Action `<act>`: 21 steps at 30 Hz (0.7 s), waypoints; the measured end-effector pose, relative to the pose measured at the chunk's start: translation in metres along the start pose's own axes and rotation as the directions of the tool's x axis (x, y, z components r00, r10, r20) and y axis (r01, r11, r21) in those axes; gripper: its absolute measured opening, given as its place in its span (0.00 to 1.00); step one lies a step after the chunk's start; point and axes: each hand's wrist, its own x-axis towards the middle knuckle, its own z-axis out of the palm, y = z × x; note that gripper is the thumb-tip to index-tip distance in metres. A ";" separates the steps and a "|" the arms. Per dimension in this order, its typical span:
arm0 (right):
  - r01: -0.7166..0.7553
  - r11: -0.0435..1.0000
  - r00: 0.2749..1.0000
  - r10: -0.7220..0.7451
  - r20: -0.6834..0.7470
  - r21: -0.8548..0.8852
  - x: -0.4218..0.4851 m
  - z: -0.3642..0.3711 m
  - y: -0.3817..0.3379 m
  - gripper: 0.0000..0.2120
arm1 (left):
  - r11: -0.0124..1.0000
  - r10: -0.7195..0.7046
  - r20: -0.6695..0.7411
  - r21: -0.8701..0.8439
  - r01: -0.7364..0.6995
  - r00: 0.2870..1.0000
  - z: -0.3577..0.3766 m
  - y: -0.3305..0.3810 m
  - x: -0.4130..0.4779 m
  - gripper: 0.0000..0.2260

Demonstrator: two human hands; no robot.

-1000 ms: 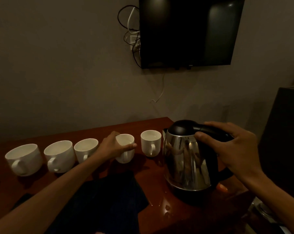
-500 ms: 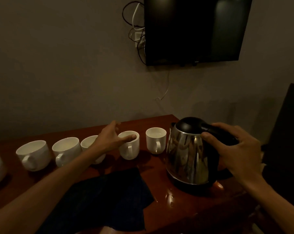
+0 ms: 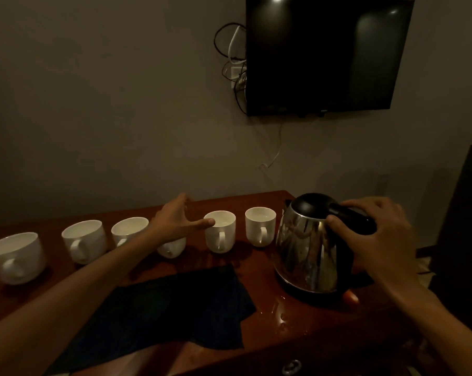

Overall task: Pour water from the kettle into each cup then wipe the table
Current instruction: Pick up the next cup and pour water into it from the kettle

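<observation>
We can read no text, brand or number anywhere. The TV (image 3: 324, 55) bears a small mark on its lower edge, too small and dim for us to make out. The kettle (image 3: 302, 248) and cups (image 3: 259, 226) show us no lettering.

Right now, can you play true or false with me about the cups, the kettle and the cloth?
1. Six white cups stand in a row on the table. True.
2. The right hand holds the kettle by its handle. True.
3. The kettle is tipped and pouring. False: it stands upright on the table.
4. The left hand holds the dark cloth. False: the cloth lies flat on the table, and the hand's thumb touches a cup's rim.
5. There are wet drops on the table near the kettle. True.
</observation>
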 end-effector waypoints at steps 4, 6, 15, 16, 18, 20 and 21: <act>0.098 0.994 0.995 -0.098 0.016 -0.056 0.006 0.008 -0.011 0.21 | 0.996 -0.017 -0.008 0.083 0.018 1.000 -0.015 -0.010 -0.007 0.53; 0.110 0.990 0.994 -0.108 0.019 -0.083 0.006 0.013 -0.014 0.20 | 0.989 -0.009 -0.013 0.151 0.010 1.000 -0.022 -0.018 -0.010 0.52; 0.119 0.983 0.993 -0.114 0.042 -0.137 0.006 0.014 -0.013 0.20 | 0.865 -0.055 0.075 0.502 0.010 0.996 -0.029 -0.038 -0.009 0.49; 0.117 0.984 0.993 -0.112 0.043 -0.137 0.006 0.014 -0.013 0.21 | 0.855 -0.065 0.108 0.519 -0.001 0.992 -0.027 -0.039 -0.008 0.49; 0.111 0.986 0.993 -0.105 0.054 -0.128 0.006 0.014 -0.012 0.22 | 0.847 -0.069 0.148 0.531 -0.021 0.987 -0.020 -0.039 -0.005 0.50; 0.112 0.986 0.993 -0.105 0.060 -0.126 0.006 0.014 -0.013 0.23 | 0.827 -0.063 0.154 0.561 -0.034 0.986 -0.014 -0.041 -0.001 0.51; 0.113 0.985 0.993 -0.106 0.058 -0.133 0.005 0.013 -0.013 0.22 | 0.819 -0.062 0.151 0.573 -0.037 0.987 -0.012 -0.042 0.001 0.52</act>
